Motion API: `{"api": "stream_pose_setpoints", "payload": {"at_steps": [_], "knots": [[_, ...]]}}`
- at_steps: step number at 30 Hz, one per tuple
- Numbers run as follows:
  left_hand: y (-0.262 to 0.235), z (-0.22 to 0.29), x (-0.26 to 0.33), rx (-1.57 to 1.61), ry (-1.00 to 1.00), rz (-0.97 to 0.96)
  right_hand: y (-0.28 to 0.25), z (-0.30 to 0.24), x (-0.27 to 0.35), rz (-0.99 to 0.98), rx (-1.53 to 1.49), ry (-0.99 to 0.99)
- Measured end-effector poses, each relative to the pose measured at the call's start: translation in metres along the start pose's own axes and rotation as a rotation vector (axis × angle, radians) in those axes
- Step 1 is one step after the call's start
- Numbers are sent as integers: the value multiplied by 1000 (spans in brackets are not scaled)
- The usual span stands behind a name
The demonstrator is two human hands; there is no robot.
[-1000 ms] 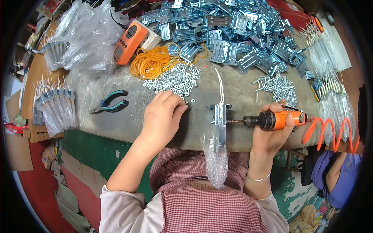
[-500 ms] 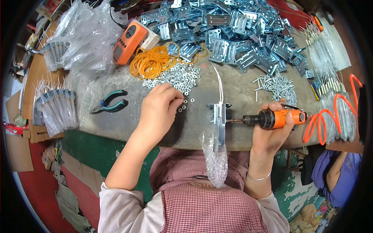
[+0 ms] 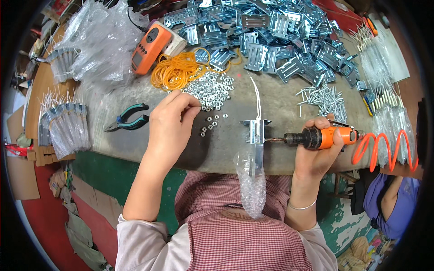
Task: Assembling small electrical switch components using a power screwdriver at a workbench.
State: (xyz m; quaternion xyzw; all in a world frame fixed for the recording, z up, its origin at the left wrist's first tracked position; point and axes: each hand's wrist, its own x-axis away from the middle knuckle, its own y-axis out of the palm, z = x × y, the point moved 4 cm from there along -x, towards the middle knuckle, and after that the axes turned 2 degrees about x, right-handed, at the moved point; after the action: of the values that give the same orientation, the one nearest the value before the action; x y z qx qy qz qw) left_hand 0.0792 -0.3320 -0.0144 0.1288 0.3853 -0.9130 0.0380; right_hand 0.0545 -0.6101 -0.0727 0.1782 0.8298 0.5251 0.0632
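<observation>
Starting at the far left, I'm seeing bagged bundles of metal parts (image 3: pixel 63 126) lying at the table's edge, with a heap of clear plastic bags (image 3: pixel 97 40) piled behind them. Next over, a pair of pliers with teal handles (image 3: pixel 129 123) is sitting on the grey table (image 3: pixel 226 149), and an orange handheld meter (image 3: pixel 150 49) is resting by a tangle of orange rubber bands (image 3: pixel 178 72). The left hand (image 3: pixel 171 124) is hovering palm down at the near edge of a pile of small silver nuts (image 3: pixel 212 90), fingers curled in narrow and pinching at the loose ones; can't tell if it's actually got one. Moving toward the middle, a metal bracket (image 3: pixel 256 135) is standing at the table's front edge with a white tie sticking up from it and a bubble-wrap bag (image 3: pixel 251 189) hanging below. The right hand (image 3: pixel 318 151) is wrapping tight around an orange air screwdriver (image 3: pixel 323 137), its bit pointing left and touching the bracket. A coiled orange hose (image 3: pixel 384 151) is trailing off its right end. Behind, loose screws (image 3: pixel 323 97) and a big heap of metal brackets (image 3: pixel 271 36) are covering the back of the table.
</observation>
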Motion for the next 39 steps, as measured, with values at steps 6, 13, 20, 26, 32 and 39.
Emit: {"api": "stream_pose_setpoints", "payload": {"at_steps": [6,13,20,26,32,39], "knots": [[2,0,6,-224,165,31,-1,1,-1,-22,8,-14],[17,1,1,-254,279,33,0,0,-1,-14,12,-3],[6,-7,-2,-91,-34,-376,0,1,-1,6,-10,4],[4,0,-6,-115,-37,-306,-2,0,-2,-30,-5,-7],[9,8,5,-206,229,-80,-1,-1,0,-15,2,5],[4,9,15,-291,284,-76,2,0,1,-22,-51,31]]}}
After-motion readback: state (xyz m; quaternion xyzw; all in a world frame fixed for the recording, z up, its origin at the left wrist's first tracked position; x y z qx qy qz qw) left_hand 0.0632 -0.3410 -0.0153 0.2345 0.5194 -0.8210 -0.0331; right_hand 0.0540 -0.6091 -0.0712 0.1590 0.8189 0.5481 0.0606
